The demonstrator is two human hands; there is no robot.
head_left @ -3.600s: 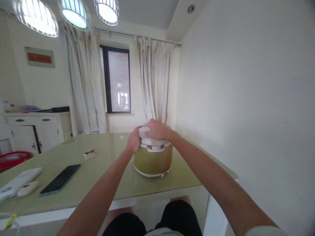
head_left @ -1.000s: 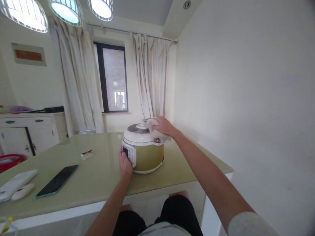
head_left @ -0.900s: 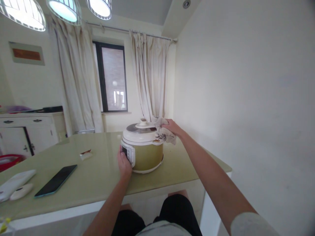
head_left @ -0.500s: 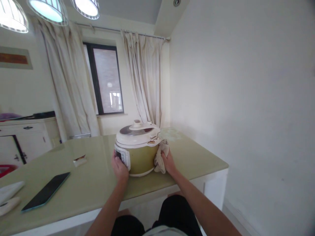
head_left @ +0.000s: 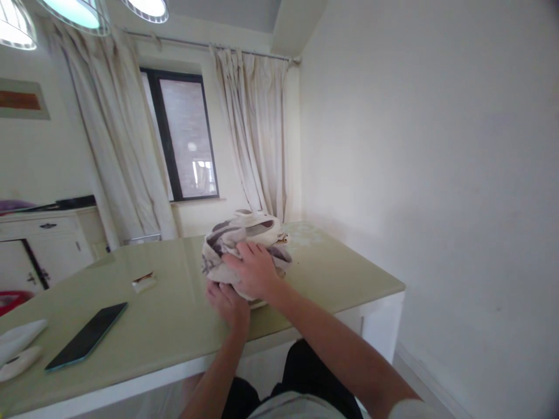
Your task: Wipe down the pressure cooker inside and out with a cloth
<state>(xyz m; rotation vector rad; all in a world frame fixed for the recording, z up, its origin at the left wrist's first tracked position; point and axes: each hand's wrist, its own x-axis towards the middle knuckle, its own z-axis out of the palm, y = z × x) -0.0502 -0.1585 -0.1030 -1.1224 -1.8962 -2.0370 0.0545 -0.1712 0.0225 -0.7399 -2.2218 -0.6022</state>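
A rice cooker (head_left: 271, 228) with a white lid and a green body stands near the front edge of the table. Over its front hangs a crumpled white and grey cloth (head_left: 218, 250), which hides the control panel and most of the body. My right hand (head_left: 258, 274) grips the cloth with bent fingers and presses it against the cooker's front. Lower down, my left hand (head_left: 227, 304) is closed about the cooker's lower front, just under the cloth. Its fingertips are partly hidden.
The green-topped table (head_left: 174, 326) carries a dark phone or tablet (head_left: 87, 336), a small white packet (head_left: 144, 281) and white objects (head_left: 20, 352) at the left. A white wall (head_left: 437, 174) rises along the right. Curtains (head_left: 257, 134) and a cabinet (head_left: 52, 238) stand behind.
My right hand has brought the cloth from the cooker's right side round to its front, spreading it there. My left hand has moved from the left side to the lower front.
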